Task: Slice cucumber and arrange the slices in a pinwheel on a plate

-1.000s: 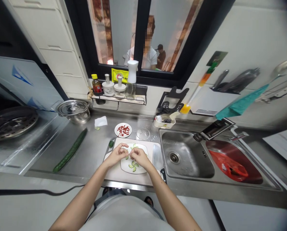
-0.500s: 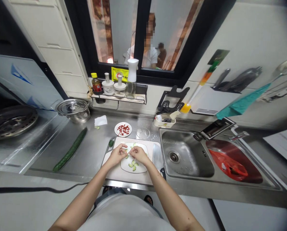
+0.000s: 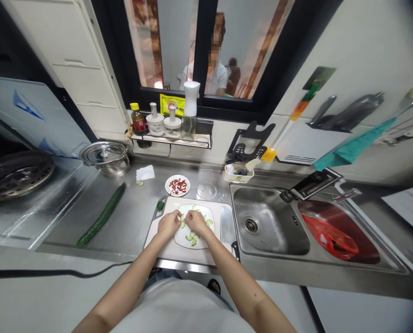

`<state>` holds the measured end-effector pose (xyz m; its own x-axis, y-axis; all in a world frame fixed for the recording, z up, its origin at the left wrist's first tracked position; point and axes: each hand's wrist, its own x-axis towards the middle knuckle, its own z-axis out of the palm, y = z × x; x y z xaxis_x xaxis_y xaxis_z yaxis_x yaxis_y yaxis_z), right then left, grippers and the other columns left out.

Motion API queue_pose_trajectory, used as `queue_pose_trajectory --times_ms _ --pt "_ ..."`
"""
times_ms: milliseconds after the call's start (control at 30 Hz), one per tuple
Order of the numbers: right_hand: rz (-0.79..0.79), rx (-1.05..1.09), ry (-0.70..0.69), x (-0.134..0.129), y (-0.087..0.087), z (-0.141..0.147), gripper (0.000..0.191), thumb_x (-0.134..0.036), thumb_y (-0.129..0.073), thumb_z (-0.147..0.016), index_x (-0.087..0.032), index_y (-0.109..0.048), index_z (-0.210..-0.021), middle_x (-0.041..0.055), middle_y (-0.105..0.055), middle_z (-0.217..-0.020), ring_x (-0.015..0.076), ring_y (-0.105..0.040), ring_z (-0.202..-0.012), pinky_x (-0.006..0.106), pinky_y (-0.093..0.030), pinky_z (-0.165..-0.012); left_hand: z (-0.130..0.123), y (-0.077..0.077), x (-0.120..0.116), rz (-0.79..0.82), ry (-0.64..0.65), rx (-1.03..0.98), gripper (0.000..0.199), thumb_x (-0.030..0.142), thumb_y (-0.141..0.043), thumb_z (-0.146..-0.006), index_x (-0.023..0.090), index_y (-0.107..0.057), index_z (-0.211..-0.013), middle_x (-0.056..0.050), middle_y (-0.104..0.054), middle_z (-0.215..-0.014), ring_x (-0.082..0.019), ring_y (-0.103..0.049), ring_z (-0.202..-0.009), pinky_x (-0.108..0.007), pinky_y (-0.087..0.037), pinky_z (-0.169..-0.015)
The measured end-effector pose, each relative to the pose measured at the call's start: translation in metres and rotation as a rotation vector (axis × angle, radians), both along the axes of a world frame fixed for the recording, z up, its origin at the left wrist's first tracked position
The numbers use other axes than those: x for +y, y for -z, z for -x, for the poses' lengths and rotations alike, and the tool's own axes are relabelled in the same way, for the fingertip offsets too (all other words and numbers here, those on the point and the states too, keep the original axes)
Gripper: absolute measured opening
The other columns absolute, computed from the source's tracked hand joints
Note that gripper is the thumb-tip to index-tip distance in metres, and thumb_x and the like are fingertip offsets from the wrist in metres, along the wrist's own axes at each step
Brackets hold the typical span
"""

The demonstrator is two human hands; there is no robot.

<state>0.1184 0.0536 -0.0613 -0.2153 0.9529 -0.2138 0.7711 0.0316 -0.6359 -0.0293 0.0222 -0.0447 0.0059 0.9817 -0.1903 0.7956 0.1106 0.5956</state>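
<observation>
A white plate (image 3: pixel 180 240) with curved, green-edged cucumber slices (image 3: pixel 193 237) lies on a pale cutting board (image 3: pixel 161 249). Several slices form a pinwheel near the plate's front; others sit along its far and right sides. Over the left part of the plate, my left hand (image 3: pixel 169 224) has its fingers closed at a cucumber slice (image 3: pixel 182 224). My right hand (image 3: pixel 196 222) is above the plate's middle, fingertips pinched close to the left ones; what they hold is too small to make out. A knife (image 3: pixel 226 224) rests on the board's right side.
A whole cucumber (image 3: pixel 102 217) lies on the steel counter at left. Behind the board stands a small plate of chopped red pieces (image 3: pixel 177 186). The sink (image 3: pixel 268 222) is at right, a lidded pot (image 3: pixel 105 158) at back left. A cucumber end (image 3: pixel 161 205) sits by the board's handle.
Both hands have shifted slightly over the plate, and the left hand's fingers have turned more downward. The right fingers have drawn in closer together. The view has moved a little.
</observation>
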Motion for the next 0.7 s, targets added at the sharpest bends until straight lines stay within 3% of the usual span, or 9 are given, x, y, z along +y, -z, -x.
queue_pose_trajectory --times_ms 400,700 --pt "0.005 -0.238 -0.058 0.000 -0.004 0.008 0.015 -0.017 -0.051 -0.084 -0.017 -0.065 -0.086 0.0078 -0.069 -0.083 0.0154 -0.059 -0.075 0.024 -0.031 -0.061 -0.003 0.003 0.004 -0.007 0.099 0.208 0.020 0.019 -0.052 -0.080 0.021 -0.065 -0.095 -0.009 -0.067 -0.095 -0.022 -0.058 -0.093 -0.028 -0.038 -0.075" --pt "0.011 -0.356 -0.057 -0.002 -0.011 0.011 0.016 -0.023 -0.052 -0.085 -0.019 -0.063 -0.096 0.0089 -0.068 -0.096 0.0195 -0.060 -0.088 0.025 -0.034 -0.066 -0.003 0.011 0.003 -0.026 0.117 0.275 0.018 0.026 -0.051 -0.084 0.022 -0.064 -0.094 -0.005 -0.065 -0.097 -0.020 -0.056 -0.096 -0.028 -0.039 -0.078"
